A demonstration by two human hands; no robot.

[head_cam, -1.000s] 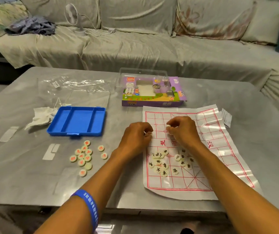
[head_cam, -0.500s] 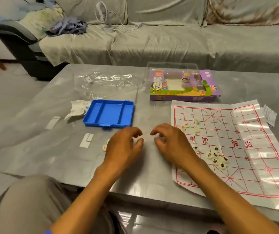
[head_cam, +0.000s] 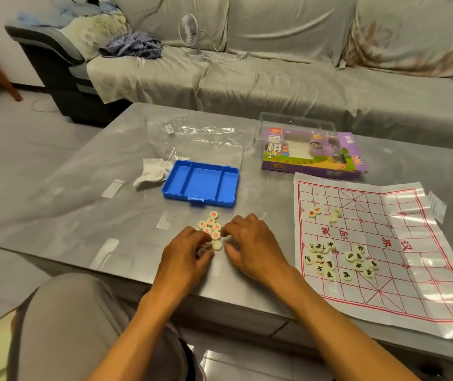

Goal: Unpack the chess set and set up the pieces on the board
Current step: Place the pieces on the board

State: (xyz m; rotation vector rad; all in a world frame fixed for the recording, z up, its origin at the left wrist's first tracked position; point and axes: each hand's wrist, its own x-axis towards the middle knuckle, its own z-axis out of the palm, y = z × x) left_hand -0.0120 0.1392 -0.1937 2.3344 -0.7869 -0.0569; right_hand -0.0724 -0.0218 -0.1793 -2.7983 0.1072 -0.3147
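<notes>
A pile of cream chess pieces with red characters [head_cam: 211, 226] lies on the grey table in front of the blue tray [head_cam: 200, 185]. My left hand [head_cam: 189, 251] curls at the pile's near edge and pinches a piece there. My right hand [head_cam: 250, 243] hovers at the pile's right side with bent fingertips touching it. The board sheet [head_cam: 401, 259], printed with a red grid, lies to the right. On it sit two clusters of black-lettered pieces [head_cam: 329, 261], two red-lettered pieces [head_cam: 314, 212] and two blank-faced ones [head_cam: 334, 215] near its far left corner.
The purple chess box [head_cam: 313, 158] with a clear lid [head_cam: 296, 123] behind it stands beyond the board. A clear plastic bag [head_cam: 192, 134] and crumpled tissue [head_cam: 151, 171] lie left of the tray. A small paper slip [head_cam: 436, 206] sits by the board's right edge. A sofa runs behind the table.
Both hands left the board, where several pieces now lie near its far left corner, and moved left to the red pile. The camera turned left with them.
</notes>
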